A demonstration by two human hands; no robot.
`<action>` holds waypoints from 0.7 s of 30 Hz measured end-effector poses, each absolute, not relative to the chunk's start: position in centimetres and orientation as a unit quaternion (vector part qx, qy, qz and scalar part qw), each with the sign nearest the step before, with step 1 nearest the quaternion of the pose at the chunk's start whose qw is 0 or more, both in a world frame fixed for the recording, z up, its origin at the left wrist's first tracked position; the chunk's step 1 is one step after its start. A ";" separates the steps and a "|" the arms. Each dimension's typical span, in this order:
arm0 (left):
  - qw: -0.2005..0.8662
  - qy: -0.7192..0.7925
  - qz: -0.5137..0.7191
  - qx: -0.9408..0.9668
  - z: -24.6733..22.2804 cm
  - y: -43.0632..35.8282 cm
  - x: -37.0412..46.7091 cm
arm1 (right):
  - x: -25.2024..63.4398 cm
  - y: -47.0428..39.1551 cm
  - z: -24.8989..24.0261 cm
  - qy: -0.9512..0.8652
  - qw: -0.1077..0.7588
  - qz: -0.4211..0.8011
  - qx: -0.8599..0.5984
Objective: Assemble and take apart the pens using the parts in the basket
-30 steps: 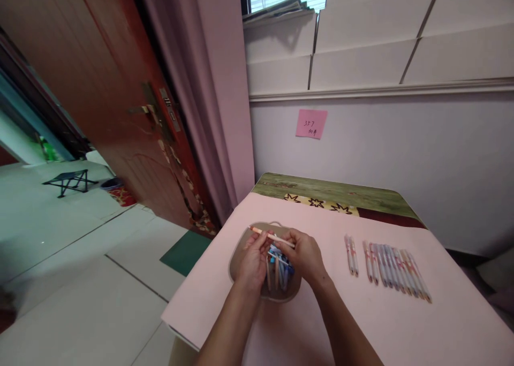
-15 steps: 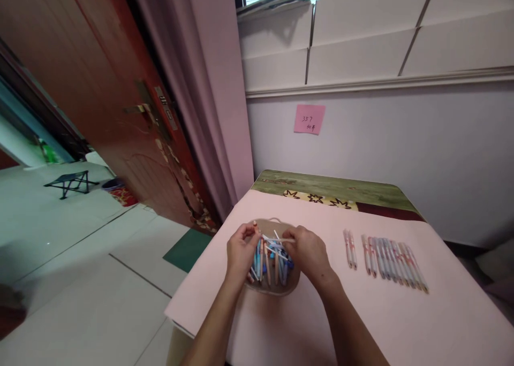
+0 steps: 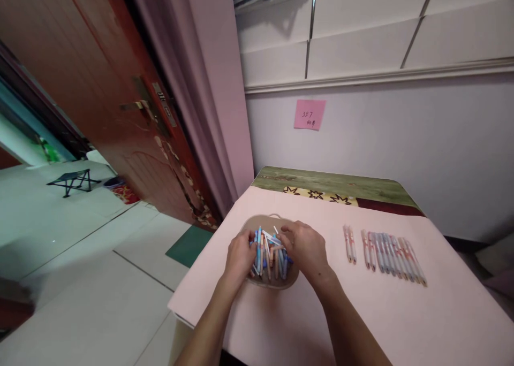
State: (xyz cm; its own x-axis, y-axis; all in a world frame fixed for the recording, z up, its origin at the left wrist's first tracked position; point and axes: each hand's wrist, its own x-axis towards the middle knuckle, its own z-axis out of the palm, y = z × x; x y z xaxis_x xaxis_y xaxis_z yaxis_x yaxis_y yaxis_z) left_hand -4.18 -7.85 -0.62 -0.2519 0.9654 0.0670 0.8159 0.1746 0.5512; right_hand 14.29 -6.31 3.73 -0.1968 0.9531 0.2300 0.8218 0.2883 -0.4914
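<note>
A: How is the left hand (image 3: pixel 240 254) placed?
B: Bent fingers touch the pens (image 3: pixel 268 259) at the left of the pile; I can't tell whether they pinch one.
A: And the right hand (image 3: pixel 307 248)?
B: Curled narrowly over the pile's right side, knuckles up. Its fingertips are partly hidden, so its hold is unclear too.
A: Where do those pens lie?
B: Heaped in a beige basket (image 3: pixel 270 284) with rounded corners and a loop handle at the back: slim, straight barrels, pale blue, peach and white.
A: What's under it?
B: A smooth, matt pink table cover (image 3: pixel 361 318). To the right lie a pair of pens (image 3: pixel 349 244) and a longer row of pens (image 3: pixel 395 258), side by side, with pale barrels.
A: Farther back?
B: A green wood-grain strip (image 3: pixel 321 181) of tabletop, then a flat pink paper note (image 3: pixel 309 114) on the plain wall (image 3: pixel 385 125).
</note>
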 end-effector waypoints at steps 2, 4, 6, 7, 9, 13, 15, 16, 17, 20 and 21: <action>0.137 0.763 0.223 0.591 -0.7 -7.2 -4.2 | 14.5 -6.0 3.5 -0.757 0.266 0.124 -0.584; 0.138 0.771 0.200 0.589 -1.0 -6.2 -3.9 | 14.9 -5.8 3.5 -0.749 0.267 0.122 -0.594; 0.147 0.781 0.181 0.579 -1.4 -5.1 -3.4 | 15.2 -5.8 3.6 -0.746 0.250 0.125 -0.605; 0.153 0.787 0.174 0.572 -1.7 -4.6 -3.2 | 15.2 -5.8 3.7 -0.744 0.242 0.128 -0.609; 0.169 0.798 0.167 0.554 -2.1 -3.6 -2.7 | 15.3 -5.8 4.0 -0.741 0.236 0.135 -0.614; 0.211 0.802 0.206 0.520 -2.4 -2.8 -2.8 | 15.3 -5.8 4.4 -0.733 0.241 0.150 -0.619; 0.232 0.791 0.255 0.506 -2.2 -3.0 -3.3 | 15.3 -5.7 4.3 -0.730 0.241 0.154 -0.620; 0.243 0.781 0.285 0.500 -1.9 -3.2 -3.6 | 15.3 -5.6 4.3 -0.730 0.241 0.157 -0.620; 0.256 0.768 0.319 0.493 -1.7 -3.5 -3.8 | 15.3 -5.6 4.2 -0.730 0.242 0.163 -0.617; 0.313 0.710 0.426 0.466 -0.7 -4.3 -4.2 | 15.0 -5.4 3.7 -0.743 0.257 0.210 -0.582; 0.337 0.687 0.458 0.452 -0.4 -4.6 -4.2 | 14.8 -5.3 3.4 -0.749 0.265 0.233 -0.561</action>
